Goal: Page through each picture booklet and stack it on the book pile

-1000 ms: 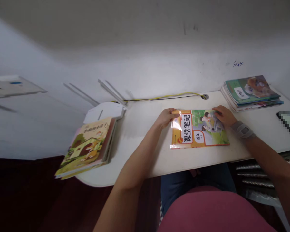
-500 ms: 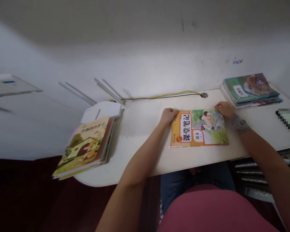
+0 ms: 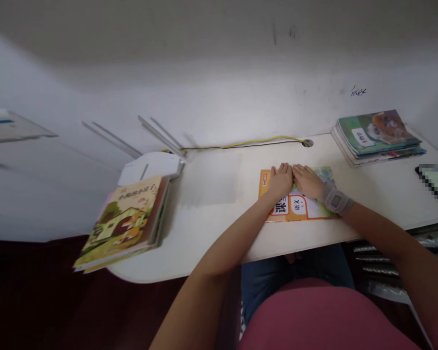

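Observation:
An orange-and-green book (image 3: pixel 299 212) lies flat on the white desk (image 3: pixel 211 228), turned sideways to me, its cover partly hidden by my hands. My left hand (image 3: pixel 282 180) rests flat on the cover, its fingers stretched toward the far edge. Close beside it, my right hand (image 3: pixel 307 182) also lies flat on the cover, fingers out and pointing to the left hand. A grey band with a square face sits on my right wrist. Neither hand grips anything.
A stack of books (image 3: pixel 379 133) stands at the back right, near a phone (image 3: pixel 436 182) blurred by pixels. Picture books (image 3: pixel 122 221) overhang the desk's left edge beside a white router (image 3: pixel 151 166). A yellow and black cable (image 3: pixel 237 144) runs along the wall to a hole.
Both hands have let go of the book's top corners and come together, now flat on the middle of its far part. The book has shifted very slightly.

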Demonstrator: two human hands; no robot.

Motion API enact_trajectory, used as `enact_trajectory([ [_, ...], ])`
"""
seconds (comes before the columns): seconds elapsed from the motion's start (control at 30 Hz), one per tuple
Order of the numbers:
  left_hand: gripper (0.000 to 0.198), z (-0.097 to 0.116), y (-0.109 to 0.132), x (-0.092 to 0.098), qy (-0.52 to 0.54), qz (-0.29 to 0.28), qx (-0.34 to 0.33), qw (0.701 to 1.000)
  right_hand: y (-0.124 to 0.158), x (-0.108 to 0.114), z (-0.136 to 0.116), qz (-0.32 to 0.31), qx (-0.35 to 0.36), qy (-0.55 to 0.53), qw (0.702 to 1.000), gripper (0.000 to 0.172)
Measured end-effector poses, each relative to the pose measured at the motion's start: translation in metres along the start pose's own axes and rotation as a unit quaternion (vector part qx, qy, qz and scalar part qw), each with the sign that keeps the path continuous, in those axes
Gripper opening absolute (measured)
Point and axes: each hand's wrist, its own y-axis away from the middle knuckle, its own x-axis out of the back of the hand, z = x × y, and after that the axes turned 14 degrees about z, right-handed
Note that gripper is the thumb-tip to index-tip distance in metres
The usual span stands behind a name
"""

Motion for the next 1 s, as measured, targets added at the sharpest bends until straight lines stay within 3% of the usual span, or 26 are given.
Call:
enact_trajectory([
  [0.1, 0.043, -0.006, 0.006, -0.003, -0.017, 0.010, -0.015, 1.000, 0.012, -0.007, 0.004, -0.002, 0.022, 0.004, 1.000, 0.049],
  [0.33, 0.041, -0.043, 0.013, 0.018, -0.039, 0.029, 0.008, 0.999, 0.056, 0.007, 0.066, 0.000, -0.039, 0.079, 0.996, 0.062],
  [0.53, 0.043, -0.043, -0.007, 0.022, -0.024, 0.028, 0.060, 0.998, 0.058, 0.003, 0.060, -0.001, -0.069, 0.096, 0.993, 0.061],
  [0.7, 0.042, -0.055, -0.032, 0.026, 0.050, -0.018, 0.132, 0.990, 0.057, 0.005, 0.059, 0.001, -0.066, 0.095, 0.993, 0.059],
  [0.83, 0.043, -0.074, -0.029, 0.039, 0.142, -0.011, 0.214, 0.966, 0.058, 0.004, 0.060, -0.007, -0.073, 0.096, 0.993, 0.058],
  [1.0, 0.047, -0.082, 0.008, 0.059, 0.307, -0.009, 0.311, 0.899, 0.059, 0.000, 0.063, 0.001, -0.069, 0.096, 0.993, 0.058],
])
